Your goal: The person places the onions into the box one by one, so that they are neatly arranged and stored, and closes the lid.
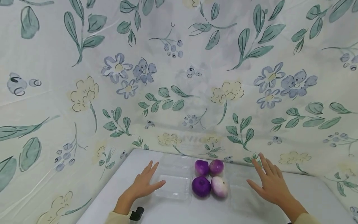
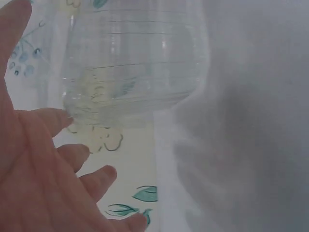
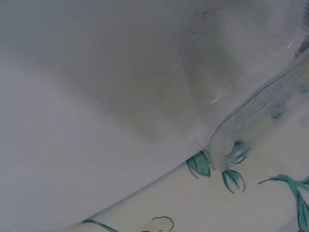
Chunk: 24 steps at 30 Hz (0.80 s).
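Several round purple vegetables that look like onions stand grouped mid-table: a dark purple onion (image 1: 201, 186) and a whitish-pink onion (image 1: 219, 187) in front, two purple onions (image 1: 216, 167) behind. Left of them lies a clear plastic container (image 1: 173, 186); my left hand (image 1: 144, 185) is at its left side, fingers spread, nothing in its grasp. The left wrist view shows these fingers (image 2: 65, 118) right by the container's edge. To the right, another clear container (image 1: 240, 189) lies near my right hand (image 1: 269, 183), whose fingers are extended and hold nothing. That hand is out of sight in the right wrist view.
A white table (image 1: 112, 183) carries everything. Behind and beside it hangs a floral cloth (image 1: 179, 112), reaching down to the table's back edge. A black wrist strap part (image 1: 137, 214) shows by the left sleeve.
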### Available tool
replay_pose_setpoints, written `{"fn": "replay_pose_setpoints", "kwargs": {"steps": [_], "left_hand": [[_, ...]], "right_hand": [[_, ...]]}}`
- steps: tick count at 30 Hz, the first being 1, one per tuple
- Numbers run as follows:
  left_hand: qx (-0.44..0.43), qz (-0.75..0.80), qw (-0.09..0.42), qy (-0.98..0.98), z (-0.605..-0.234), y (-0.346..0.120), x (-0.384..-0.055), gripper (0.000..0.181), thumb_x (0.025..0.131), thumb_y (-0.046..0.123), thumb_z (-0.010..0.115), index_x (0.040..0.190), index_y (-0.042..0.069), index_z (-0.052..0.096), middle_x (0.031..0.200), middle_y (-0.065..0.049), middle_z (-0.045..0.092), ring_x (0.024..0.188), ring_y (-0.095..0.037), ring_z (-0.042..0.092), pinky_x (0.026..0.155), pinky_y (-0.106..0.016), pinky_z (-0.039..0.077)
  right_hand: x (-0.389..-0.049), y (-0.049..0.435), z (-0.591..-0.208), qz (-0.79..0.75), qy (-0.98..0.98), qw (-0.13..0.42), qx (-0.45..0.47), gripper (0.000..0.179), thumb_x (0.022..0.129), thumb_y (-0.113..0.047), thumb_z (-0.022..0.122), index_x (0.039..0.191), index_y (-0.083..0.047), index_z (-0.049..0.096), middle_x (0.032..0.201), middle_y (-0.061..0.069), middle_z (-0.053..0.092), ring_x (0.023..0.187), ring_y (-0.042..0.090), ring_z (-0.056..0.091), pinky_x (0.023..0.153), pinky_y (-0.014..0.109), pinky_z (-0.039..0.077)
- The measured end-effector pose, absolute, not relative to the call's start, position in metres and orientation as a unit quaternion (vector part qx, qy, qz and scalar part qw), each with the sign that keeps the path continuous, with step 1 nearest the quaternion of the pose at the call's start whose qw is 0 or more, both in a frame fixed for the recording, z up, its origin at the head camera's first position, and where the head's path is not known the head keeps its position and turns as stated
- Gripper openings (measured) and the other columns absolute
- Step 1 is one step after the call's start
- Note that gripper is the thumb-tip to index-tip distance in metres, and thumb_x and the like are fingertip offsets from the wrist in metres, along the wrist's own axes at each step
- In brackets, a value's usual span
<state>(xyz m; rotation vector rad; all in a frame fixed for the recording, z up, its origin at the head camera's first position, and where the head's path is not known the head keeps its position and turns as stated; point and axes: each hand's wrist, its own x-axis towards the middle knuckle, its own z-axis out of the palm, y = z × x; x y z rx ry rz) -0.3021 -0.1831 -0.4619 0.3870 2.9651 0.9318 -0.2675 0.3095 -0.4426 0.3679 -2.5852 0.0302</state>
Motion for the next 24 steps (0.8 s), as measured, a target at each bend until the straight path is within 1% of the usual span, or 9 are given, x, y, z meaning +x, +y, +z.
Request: {"fn": "replay_pose_setpoints", "kwargs": {"steps": [5,7,10,13,16,20,24], "left_hand": [[0.146,0.336,0.047,0.929,-0.473,-0.182,-0.307,0.099,0.09,0.051,0.065,0.156,-0.003,0.015,0.165,-0.022,0.009,0.151,-0.043,0.014,0.118,-0.065,0.016],[0.153,0.343,0.058,0.925,-0.475,-0.182,-0.307,0.102,0.089,0.049,0.068,0.156,-0.005,0.013,0.164,-0.023,0.008,0.151,-0.042,0.013,0.12,-0.059,0.018],[0.154,0.343,0.062,0.925,-0.474,-0.181,-0.305,0.104,0.088,0.049,0.07,0.156,-0.005,0.012,0.164,-0.023,0.008,0.151,-0.041,0.013,0.12,-0.057,0.018],[0.156,0.337,0.058,0.927,-0.471,-0.181,-0.304,0.104,0.088,0.049,0.071,0.155,-0.006,0.013,0.164,-0.024,0.009,0.151,-0.041,0.015,0.12,-0.057,0.02],[0.16,0.337,0.057,0.926,-0.468,-0.179,-0.303,0.105,0.087,0.049,0.071,0.155,-0.006,0.012,0.164,-0.024,0.009,0.151,-0.041,0.015,0.12,-0.058,0.02],[0.157,0.328,0.058,0.93,-0.467,-0.178,-0.302,0.105,0.087,0.049,0.071,0.155,-0.007,0.013,0.163,-0.025,0.01,0.15,-0.043,0.019,0.116,-0.065,0.022],[0.148,0.323,0.065,0.932,-0.469,-0.178,-0.301,0.106,0.087,0.05,0.071,0.155,-0.006,0.013,0.163,-0.025,0.011,0.149,-0.044,0.02,0.112,-0.072,0.019]], "right_hand": [[-0.27,0.293,-0.44,0.025,-0.948,0.269,0.167,0.085,0.085,-0.053,0.068,0.152,-0.011,0.037,0.165,0.017,0.016,0.139,0.046,0.03,0.106,0.066,0.029],[-0.271,0.285,-0.44,0.032,-0.945,0.268,0.182,0.085,0.085,-0.053,0.068,0.152,-0.011,0.037,0.165,0.016,0.015,0.14,0.045,0.03,0.106,0.066,0.029],[-0.273,0.275,-0.439,0.039,-0.944,0.262,0.197,0.085,0.086,-0.054,0.068,0.153,-0.013,0.036,0.167,0.013,0.012,0.142,0.044,0.028,0.106,0.068,0.029],[-0.276,0.266,-0.437,0.04,-0.945,0.254,0.203,0.084,0.087,-0.054,0.066,0.154,-0.015,0.034,0.168,0.01,0.008,0.143,0.044,0.028,0.107,0.069,0.028],[-0.278,0.26,-0.435,0.037,-0.943,0.256,0.21,0.084,0.088,-0.054,0.065,0.154,-0.015,0.034,0.167,0.011,0.009,0.143,0.043,0.029,0.108,0.068,0.028],[-0.281,0.252,-0.437,0.038,-0.939,0.258,0.224,0.084,0.088,-0.054,0.064,0.155,-0.016,0.032,0.166,0.013,0.014,0.142,0.043,0.031,0.107,0.068,0.03],[-0.282,0.243,-0.439,0.042,-0.942,0.241,0.23,0.084,0.09,-0.056,0.062,0.156,-0.019,0.028,0.166,0.014,0.015,0.143,0.043,0.03,0.108,0.068,0.029]]}}
